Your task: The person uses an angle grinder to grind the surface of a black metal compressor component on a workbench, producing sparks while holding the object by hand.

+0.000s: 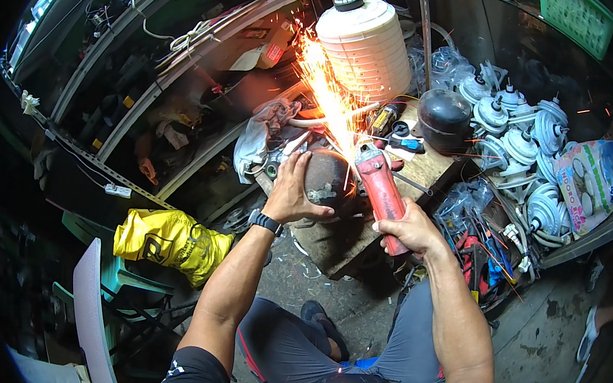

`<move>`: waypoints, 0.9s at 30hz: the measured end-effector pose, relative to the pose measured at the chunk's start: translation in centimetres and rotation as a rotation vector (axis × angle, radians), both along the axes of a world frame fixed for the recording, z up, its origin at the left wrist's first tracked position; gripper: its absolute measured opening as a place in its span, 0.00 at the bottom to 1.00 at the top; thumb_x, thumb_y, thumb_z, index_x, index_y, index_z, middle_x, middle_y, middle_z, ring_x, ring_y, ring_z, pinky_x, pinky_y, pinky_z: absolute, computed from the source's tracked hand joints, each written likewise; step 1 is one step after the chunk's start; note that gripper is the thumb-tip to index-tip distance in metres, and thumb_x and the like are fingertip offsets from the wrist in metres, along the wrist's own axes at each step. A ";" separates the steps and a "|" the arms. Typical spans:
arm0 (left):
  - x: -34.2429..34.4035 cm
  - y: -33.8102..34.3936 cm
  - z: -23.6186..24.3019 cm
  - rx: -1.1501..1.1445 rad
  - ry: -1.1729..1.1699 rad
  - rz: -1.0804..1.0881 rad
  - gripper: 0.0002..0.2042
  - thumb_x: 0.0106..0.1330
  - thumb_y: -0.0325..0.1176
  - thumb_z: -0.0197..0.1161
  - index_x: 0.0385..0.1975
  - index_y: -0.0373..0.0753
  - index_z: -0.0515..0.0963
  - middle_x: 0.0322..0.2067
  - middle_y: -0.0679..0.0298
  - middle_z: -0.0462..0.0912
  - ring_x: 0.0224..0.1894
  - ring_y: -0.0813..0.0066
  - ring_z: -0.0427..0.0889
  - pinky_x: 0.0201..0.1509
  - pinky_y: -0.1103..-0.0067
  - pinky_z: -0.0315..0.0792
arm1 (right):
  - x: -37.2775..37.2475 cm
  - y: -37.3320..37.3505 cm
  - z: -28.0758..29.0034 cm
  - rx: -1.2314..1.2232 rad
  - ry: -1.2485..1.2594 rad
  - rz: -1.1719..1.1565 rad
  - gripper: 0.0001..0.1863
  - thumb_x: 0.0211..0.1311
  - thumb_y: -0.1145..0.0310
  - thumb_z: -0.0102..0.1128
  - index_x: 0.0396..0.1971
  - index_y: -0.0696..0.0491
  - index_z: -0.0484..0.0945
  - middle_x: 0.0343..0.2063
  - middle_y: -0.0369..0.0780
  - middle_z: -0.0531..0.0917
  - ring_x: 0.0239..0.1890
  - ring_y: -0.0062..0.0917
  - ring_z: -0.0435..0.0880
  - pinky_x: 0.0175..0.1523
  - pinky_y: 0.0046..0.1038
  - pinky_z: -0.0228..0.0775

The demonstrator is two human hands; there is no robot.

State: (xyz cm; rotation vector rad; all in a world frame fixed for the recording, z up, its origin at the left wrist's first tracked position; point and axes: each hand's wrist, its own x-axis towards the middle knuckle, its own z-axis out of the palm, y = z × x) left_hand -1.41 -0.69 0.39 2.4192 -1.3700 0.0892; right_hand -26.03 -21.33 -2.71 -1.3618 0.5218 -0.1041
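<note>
My right hand is closed round the rear body of a red angle grinder. The grinder's head meets the right side of a dark, domed metal compressor. From that contact a bright stream of sparks shoots up and away to the far left. The glare hides the disc. With fingers spread over its left side and thumb along the near side, my left hand grips the compressor, which rests on a worn wooden block.
Behind stand a second dark dome and a white ribbed container. Several grey metal parts pile up at right, above hand tools. A yellow bag lies at left, below metal shelving. A person's foot shows at far right.
</note>
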 end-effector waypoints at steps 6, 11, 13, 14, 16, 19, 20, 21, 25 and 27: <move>-0.2 0.0 0.0 -0.008 -0.025 0.003 0.69 0.34 0.61 0.89 0.78 0.36 0.59 0.76 0.37 0.58 0.79 0.36 0.58 0.83 0.52 0.57 | -0.4 0.3 1.1 0.061 -0.035 0.033 0.33 0.59 0.74 0.78 0.59 0.57 0.67 0.35 0.39 0.82 0.21 0.24 0.85 0.26 0.31 0.84; -0.4 -0.1 -0.2 -0.027 -0.045 0.017 0.68 0.34 0.62 0.88 0.78 0.35 0.59 0.76 0.37 0.59 0.79 0.36 0.59 0.83 0.53 0.58 | 0.6 -0.2 -0.6 0.035 -0.043 0.021 0.33 0.58 0.74 0.78 0.59 0.57 0.67 0.34 0.39 0.83 0.22 0.24 0.85 0.26 0.31 0.84; -0.5 -0.4 -0.1 -0.034 -0.049 0.018 0.68 0.34 0.62 0.88 0.77 0.35 0.59 0.76 0.37 0.59 0.78 0.36 0.59 0.83 0.53 0.58 | 1.2 -0.5 -1.3 0.028 -0.069 0.014 0.33 0.58 0.74 0.78 0.59 0.57 0.67 0.34 0.39 0.83 0.22 0.24 0.85 0.27 0.31 0.84; -0.6 -0.5 -0.1 -0.031 -0.051 0.022 0.68 0.34 0.62 0.88 0.77 0.35 0.60 0.76 0.37 0.59 0.78 0.35 0.59 0.83 0.53 0.58 | 1.4 -0.7 -1.6 0.030 -0.093 0.016 0.33 0.58 0.74 0.78 0.59 0.57 0.67 0.34 0.39 0.83 0.22 0.24 0.85 0.28 0.31 0.84; -0.6 -0.2 -0.2 -0.028 -0.053 0.036 0.68 0.34 0.62 0.88 0.77 0.35 0.60 0.76 0.37 0.59 0.78 0.35 0.59 0.83 0.52 0.59 | 1.8 -0.5 -0.8 0.023 -0.100 0.019 0.33 0.58 0.74 0.78 0.59 0.58 0.68 0.34 0.40 0.83 0.23 0.24 0.85 0.29 0.31 0.84; -0.7 -0.2 -0.3 -0.021 -0.060 0.055 0.68 0.34 0.62 0.88 0.77 0.35 0.59 0.76 0.38 0.59 0.78 0.35 0.60 0.82 0.52 0.59 | 2.0 -0.4 -0.4 -0.019 -0.062 -0.005 0.33 0.57 0.74 0.78 0.59 0.59 0.68 0.35 0.40 0.83 0.24 0.25 0.86 0.30 0.31 0.84; -0.7 -0.5 -0.3 -0.025 -0.058 0.053 0.68 0.34 0.62 0.88 0.77 0.35 0.59 0.76 0.38 0.59 0.78 0.35 0.60 0.82 0.52 0.59 | 2.1 -0.5 -1.3 -0.032 -0.060 -0.014 0.33 0.57 0.74 0.78 0.59 0.59 0.68 0.35 0.40 0.84 0.24 0.25 0.86 0.30 0.31 0.84; -0.8 -0.5 -0.3 -0.025 -0.055 0.056 0.68 0.34 0.62 0.88 0.77 0.35 0.59 0.76 0.38 0.59 0.78 0.35 0.60 0.82 0.52 0.59 | 2.0 -0.5 -1.5 -0.042 -0.057 -0.017 0.33 0.57 0.74 0.79 0.59 0.59 0.68 0.35 0.41 0.84 0.24 0.25 0.86 0.30 0.31 0.84; -0.8 -0.2 0.0 -0.022 -0.039 0.073 0.68 0.34 0.62 0.88 0.77 0.35 0.59 0.75 0.38 0.59 0.78 0.35 0.60 0.82 0.52 0.59 | 0.9 -0.5 -1.0 -0.036 0.029 0.034 0.41 0.51 0.69 0.82 0.63 0.62 0.70 0.44 0.43 0.86 0.41 0.25 0.87 0.47 0.33 0.84; -0.9 -0.1 -0.1 -0.034 -0.040 0.066 0.68 0.34 0.62 0.88 0.77 0.34 0.59 0.74 0.39 0.60 0.77 0.35 0.60 0.82 0.52 0.59 | 0.2 -0.2 0.3 -0.028 0.094 0.049 0.40 0.51 0.69 0.82 0.63 0.62 0.71 0.43 0.43 0.85 0.42 0.25 0.87 0.47 0.33 0.83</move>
